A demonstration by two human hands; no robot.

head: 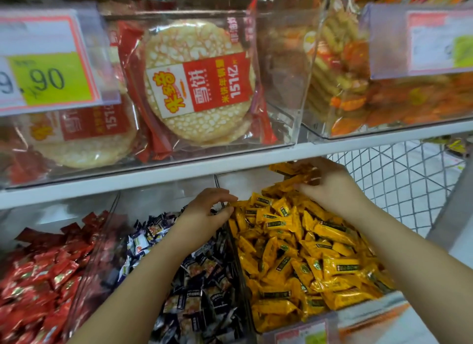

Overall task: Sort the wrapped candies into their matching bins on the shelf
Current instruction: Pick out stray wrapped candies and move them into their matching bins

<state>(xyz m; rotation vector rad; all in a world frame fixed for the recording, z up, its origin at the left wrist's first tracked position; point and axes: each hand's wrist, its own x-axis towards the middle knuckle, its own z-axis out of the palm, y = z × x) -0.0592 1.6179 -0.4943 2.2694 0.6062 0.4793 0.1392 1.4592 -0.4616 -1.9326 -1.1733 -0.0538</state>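
Observation:
Three clear bins sit side by side on the lower shelf. The right bin holds a heap of yellow wrapped candies (307, 243), the middle bin dark blue-and-white candies (197, 274), the left bin red candies (38, 274). My right hand (330, 184) is at the back of the yellow bin, fingers curled round a bunch of yellow candies (294, 173) lifted above the heap. My left hand (208, 210) reaches to the clear divider (231, 241) between the dark and yellow bins, fingers bent at a yellow candy by the divider's top; whether it pinches one is unclear.
A white shelf board (153, 174) runs just above both hands. On it stand clear bins of rice crackers (199, 79) and orange snack packs (384, 100), with price tags (48, 59) in front. A white wire mesh panel (399, 174) closes the right side.

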